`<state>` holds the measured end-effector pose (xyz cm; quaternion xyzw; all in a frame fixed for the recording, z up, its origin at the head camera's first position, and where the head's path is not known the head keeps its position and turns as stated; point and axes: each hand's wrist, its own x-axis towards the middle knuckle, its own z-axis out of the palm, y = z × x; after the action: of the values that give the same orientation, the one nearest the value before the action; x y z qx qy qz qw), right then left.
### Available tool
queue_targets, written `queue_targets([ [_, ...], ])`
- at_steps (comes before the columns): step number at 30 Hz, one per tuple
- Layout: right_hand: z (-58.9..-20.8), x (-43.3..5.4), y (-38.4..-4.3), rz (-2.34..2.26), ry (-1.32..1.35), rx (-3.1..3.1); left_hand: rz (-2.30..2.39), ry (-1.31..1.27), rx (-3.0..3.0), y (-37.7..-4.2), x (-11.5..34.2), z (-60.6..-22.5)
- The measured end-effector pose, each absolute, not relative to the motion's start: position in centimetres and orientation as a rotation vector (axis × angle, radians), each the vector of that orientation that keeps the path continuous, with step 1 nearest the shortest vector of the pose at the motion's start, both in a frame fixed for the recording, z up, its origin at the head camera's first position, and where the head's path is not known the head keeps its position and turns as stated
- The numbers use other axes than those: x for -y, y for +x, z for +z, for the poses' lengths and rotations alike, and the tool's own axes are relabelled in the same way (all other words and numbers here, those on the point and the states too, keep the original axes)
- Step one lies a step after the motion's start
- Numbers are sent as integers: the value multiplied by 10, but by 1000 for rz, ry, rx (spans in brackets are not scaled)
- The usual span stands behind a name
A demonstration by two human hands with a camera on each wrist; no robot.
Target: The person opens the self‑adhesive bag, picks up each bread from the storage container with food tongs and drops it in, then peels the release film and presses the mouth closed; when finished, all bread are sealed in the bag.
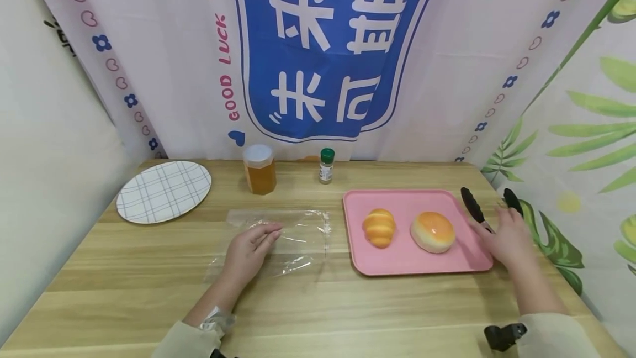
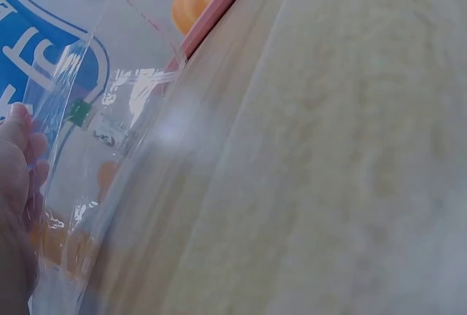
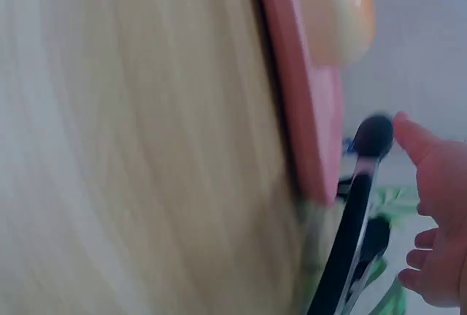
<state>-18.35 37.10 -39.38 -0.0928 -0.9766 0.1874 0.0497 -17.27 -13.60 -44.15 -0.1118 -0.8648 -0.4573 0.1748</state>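
Note:
My left hand (image 1: 248, 250) pinches a clear plastic bag (image 1: 300, 236) over the left middle of the table. In the left wrist view the bag (image 2: 109, 118) stands up beside the fingers. My right hand (image 1: 509, 236) reaches over black-tipped tongs (image 1: 472, 206) at the right side of the pink tray (image 1: 397, 267). The right wrist view has the fingers (image 3: 441, 184) beside the tongs (image 3: 346, 249), not curled round them. A striped croissant-shaped bread (image 1: 380, 228) and a round bun (image 1: 433, 232) lie on the tray.
A checked oval plate (image 1: 164, 192) lies at the back left. Along the back stand a jar of amber contents with a pale lid (image 1: 260, 170) and a small green-capped bottle (image 1: 326, 166). Behind the wooden table (image 1: 348, 314) hangs a printed cloth (image 1: 427, 87).

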Motion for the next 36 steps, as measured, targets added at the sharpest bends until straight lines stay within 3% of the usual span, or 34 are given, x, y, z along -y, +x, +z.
queue_targets([
  [4, -407, -404, -184, 615, -543, 3002, -1298, -319, 2439, -173, 136, -442],
  [10, -418, -414, -190, 789, -857, 2987, -1311, -319, 2440, -173, 137, -444],
  [17, -421, -417, -190, 876, -937, 2934, -1315, -303, 2481, -173, 136, -444],
  [21, -417, -420, -185, 958, -840, 2884, -1313, -299, 2500, -172, 138, -444],
  [36, -379, -399, -130, 707, -28, 3182, -1330, -268, 2506, -174, 137, -443],
])
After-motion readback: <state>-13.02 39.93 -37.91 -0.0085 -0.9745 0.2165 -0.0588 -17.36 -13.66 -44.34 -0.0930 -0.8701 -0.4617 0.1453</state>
